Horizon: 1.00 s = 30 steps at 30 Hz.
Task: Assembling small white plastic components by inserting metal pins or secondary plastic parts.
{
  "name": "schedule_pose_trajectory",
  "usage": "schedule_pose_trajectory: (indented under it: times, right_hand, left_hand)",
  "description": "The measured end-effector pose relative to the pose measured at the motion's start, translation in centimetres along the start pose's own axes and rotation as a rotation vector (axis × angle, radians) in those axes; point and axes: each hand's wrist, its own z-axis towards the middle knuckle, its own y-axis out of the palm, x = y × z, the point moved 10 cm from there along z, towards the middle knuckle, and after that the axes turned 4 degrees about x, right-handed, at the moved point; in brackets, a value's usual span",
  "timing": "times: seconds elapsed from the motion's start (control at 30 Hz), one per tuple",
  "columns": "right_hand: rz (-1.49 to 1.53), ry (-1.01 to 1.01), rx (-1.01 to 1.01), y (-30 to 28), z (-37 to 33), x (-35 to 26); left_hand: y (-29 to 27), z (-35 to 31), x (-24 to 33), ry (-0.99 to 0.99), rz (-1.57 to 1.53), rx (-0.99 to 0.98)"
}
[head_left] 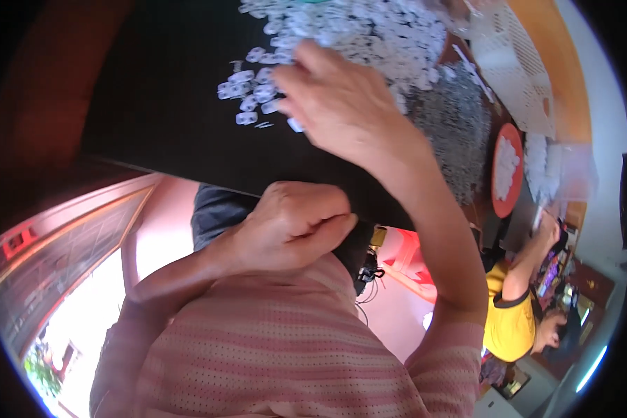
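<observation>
My left hand [296, 223] is closed in a fist just off the table's near edge, above my lap. Whatever it may hold is hidden inside the fingers. Over the dark table [167, 118], my right hand [348, 101] reaches down at the edge of a scattering of small white plastic pieces [247, 103]. Its fingers are bent but apart, slightly blurred, with the tips at the pieces; nothing shows gripped in them. Beyond that hand spreads a large heap of the same white pieces [369, 31].
Right of my right forearm lies a pile of small greyish clear pieces [453, 132]. Beside it is an orange dish [500, 202] of white bits, and behind it a white perforated basket [512, 63]. A person in a yellow shirt [508, 324] works at the far right.
</observation>
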Motion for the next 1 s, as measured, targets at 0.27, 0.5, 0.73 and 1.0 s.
schedule_pose_trajectory:
  times: [0.27,0.5,0.73,1.0]
  right_hand:
    - [0.157,0.035,0.165,-1.9,-1.6,1.2]
    - [0.287,0.003,0.093,-1.0,-1.0,-1.3]
    - [0.077,-0.009,-0.008,-0.2,-0.6,-0.9]
    - [-0.005,-0.096,-0.020,0.1,0.2,-1.4]
  left_hand:
    - [-0.2,-0.6,-0.1,0.037,-0.048,0.050]
    - [-0.5,-0.8,-0.3,0.038,-0.021,0.053]
    - [-0.7,-1.0,-0.3,0.053,-0.028,0.063]
    - [-0.7,-1.2,-0.2,0.068,-0.020,0.088]
